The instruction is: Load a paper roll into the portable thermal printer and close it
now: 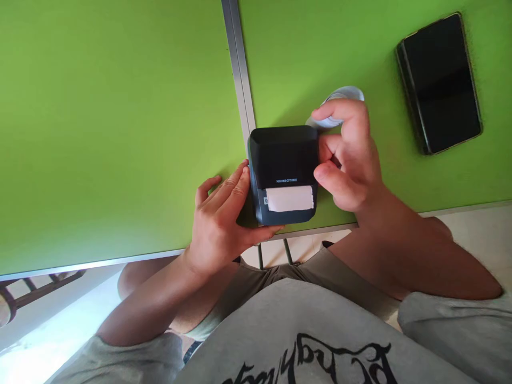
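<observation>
A black label printer (283, 157) marked NIIMBOT is at the table's near edge, over the metal seam. A blank white label strip (290, 198) sticks out of its front slot. My left hand (222, 218) grips the printer from the left, fingers along its side and thumb under the near edge. On the right side, my right hand (352, 157) holds it with curled fingers, the thumb near the front corner and the index finger raised and bent. Partly hidden behind that index finger is a curled, pale, glossy piece (354, 93), perhaps label backing; whether the finger touches it I cannot tell.
A dark phone-like device (448, 85) with a black screen lies at the right on the green tabletop (120, 117). A metal strip (239, 69) divides the surface. My lap is just below the near edge, and a dark rail (48, 293) shows at lower left.
</observation>
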`<act>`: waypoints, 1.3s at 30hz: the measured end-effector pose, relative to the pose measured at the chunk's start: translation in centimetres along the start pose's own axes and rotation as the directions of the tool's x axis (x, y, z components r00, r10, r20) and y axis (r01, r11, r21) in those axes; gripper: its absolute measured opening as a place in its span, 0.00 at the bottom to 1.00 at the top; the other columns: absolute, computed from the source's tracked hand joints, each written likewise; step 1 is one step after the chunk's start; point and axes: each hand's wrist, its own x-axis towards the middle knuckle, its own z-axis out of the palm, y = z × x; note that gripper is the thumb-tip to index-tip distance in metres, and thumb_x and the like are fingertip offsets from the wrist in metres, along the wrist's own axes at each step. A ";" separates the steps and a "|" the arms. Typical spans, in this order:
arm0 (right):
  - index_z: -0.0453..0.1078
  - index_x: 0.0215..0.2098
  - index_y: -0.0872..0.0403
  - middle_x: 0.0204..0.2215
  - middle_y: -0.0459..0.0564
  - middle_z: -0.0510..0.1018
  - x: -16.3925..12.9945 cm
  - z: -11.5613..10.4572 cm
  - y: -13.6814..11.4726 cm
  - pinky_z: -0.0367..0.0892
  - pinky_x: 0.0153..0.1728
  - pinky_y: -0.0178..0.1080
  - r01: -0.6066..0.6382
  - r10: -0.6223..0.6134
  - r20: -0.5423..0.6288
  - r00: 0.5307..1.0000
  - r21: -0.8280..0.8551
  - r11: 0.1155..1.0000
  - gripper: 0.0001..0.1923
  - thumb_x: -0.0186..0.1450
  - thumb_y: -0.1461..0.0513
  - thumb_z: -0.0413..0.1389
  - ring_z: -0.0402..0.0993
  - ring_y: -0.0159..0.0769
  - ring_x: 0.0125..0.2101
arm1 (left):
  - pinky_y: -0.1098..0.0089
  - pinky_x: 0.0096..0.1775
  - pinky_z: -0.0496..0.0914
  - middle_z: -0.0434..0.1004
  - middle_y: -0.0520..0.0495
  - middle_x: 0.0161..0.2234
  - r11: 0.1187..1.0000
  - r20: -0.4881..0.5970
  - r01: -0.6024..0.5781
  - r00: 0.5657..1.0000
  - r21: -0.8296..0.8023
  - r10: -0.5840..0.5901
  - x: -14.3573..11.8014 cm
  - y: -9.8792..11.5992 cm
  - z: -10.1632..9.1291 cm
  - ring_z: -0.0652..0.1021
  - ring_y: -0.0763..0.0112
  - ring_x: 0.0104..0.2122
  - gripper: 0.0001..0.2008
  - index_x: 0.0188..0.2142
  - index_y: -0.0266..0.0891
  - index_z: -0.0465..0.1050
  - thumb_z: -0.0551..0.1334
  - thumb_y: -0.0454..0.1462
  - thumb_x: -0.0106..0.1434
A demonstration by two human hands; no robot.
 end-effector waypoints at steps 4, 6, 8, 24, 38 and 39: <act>0.55 0.58 0.46 0.18 0.36 0.57 0.1 0.0 -0.3 0.54 0.25 0.36 -0.019 0.019 0.003 1.000 -0.061 0.998 0.28 0.64 0.47 0.56 0.57 0.26 0.19 | 0.53 0.59 0.70 0.75 0.34 0.62 0.999 -0.019 -0.017 1.000 0.030 0.017 0.1 0.0 0.2 0.79 0.51 0.59 0.46 0.70 0.42 0.58 0.64 0.64 0.62; 0.56 0.57 0.46 0.19 0.37 0.57 0.1 0.0 -0.6 0.54 0.25 0.36 -0.020 0.020 0.000 1.000 -0.066 0.998 0.27 0.65 0.47 0.55 0.57 0.26 0.19 | 0.53 0.58 0.72 0.74 0.34 0.62 0.999 -0.029 -0.020 0.999 0.030 0.021 0.1 0.1 0.2 0.79 0.51 0.59 0.47 0.71 0.43 0.55 0.64 0.63 0.62; 0.56 0.56 0.47 0.19 0.36 0.57 0.1 0.0 -0.8 0.54 0.25 0.36 -0.015 0.015 0.000 1.000 -0.053 0.998 0.25 0.66 0.50 0.56 0.56 0.26 0.19 | 0.54 0.56 0.73 0.74 0.34 0.63 1.000 -0.026 -0.004 1.000 0.018 0.004 0.2 0.3 0.2 0.79 0.51 0.58 0.47 0.72 0.42 0.54 0.64 0.62 0.63; 0.60 0.53 0.49 0.19 0.35 0.57 0.1 -0.2 -0.9 0.53 0.22 0.34 0.051 -0.051 -0.002 0.999 -0.081 0.995 0.25 0.60 0.57 0.61 0.53 0.23 0.19 | 0.61 0.57 0.65 0.69 0.30 0.65 0.991 0.028 0.001 1.000 0.132 -0.005 0.1 -0.1 1.0 0.75 0.50 0.61 0.53 0.74 0.32 0.47 0.53 0.67 0.65; 0.66 0.55 0.49 0.17 0.32 0.61 1.2 -2.0 -2.5 0.57 0.20 0.32 0.027 0.005 0.145 0.989 -0.216 0.976 0.29 0.58 0.57 0.68 0.54 0.20 0.16 | 0.58 0.55 0.63 0.72 0.29 0.62 0.993 0.009 0.008 1.000 0.119 -0.009 0.4 -0.2 1.3 0.76 0.48 0.55 0.58 0.73 0.31 0.50 0.53 0.72 0.60; 0.68 0.55 0.49 0.18 0.33 0.65 1.4 -2.2 -3.0 0.57 0.21 0.32 0.039 -0.008 0.123 0.992 -0.251 0.967 0.28 0.59 0.55 0.68 0.54 0.19 0.15 | 0.58 0.55 0.63 0.72 0.29 0.61 0.993 0.002 0.004 1.000 0.121 -0.004 0.4 -0.2 1.3 0.76 0.48 0.55 0.57 0.73 0.31 0.50 0.53 0.72 0.60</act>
